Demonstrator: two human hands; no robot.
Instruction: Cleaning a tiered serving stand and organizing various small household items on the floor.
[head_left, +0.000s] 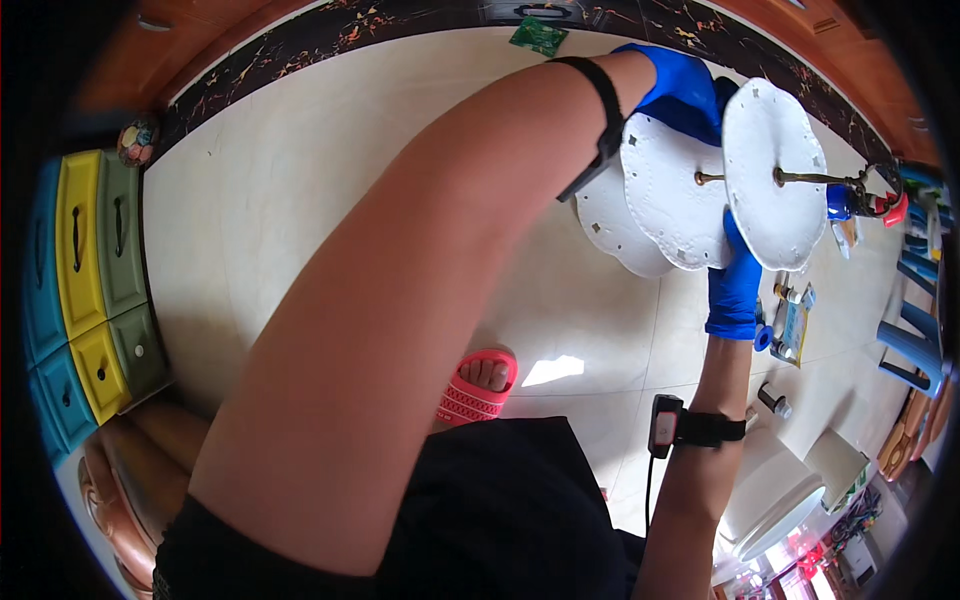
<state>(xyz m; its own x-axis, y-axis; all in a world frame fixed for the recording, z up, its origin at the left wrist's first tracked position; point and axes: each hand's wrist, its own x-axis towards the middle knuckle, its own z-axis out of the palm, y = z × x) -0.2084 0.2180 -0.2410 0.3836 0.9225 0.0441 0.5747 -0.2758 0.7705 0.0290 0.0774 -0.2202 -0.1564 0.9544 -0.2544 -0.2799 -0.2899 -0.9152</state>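
Observation:
A three-tier stand of white scalloped plates with a brass-coloured rod is tilted on its side, its ornate handle pointing right. My left hand, in a blue glove, is at the far edge of the middle and top plates; its fingers are largely hidden, and something dark shows beside them. From the near side my right hand, also blue-gloved, holds the stand, with a finger or thumb up against the plates between the middle and top tiers. The lowest plate lies partly behind the middle one.
Small bottles and a yellow-and-blue packet are on the tiled floor at right, near a white bin and a blue stool. Coloured drawers stand at left. A green packet lies at the far edge.

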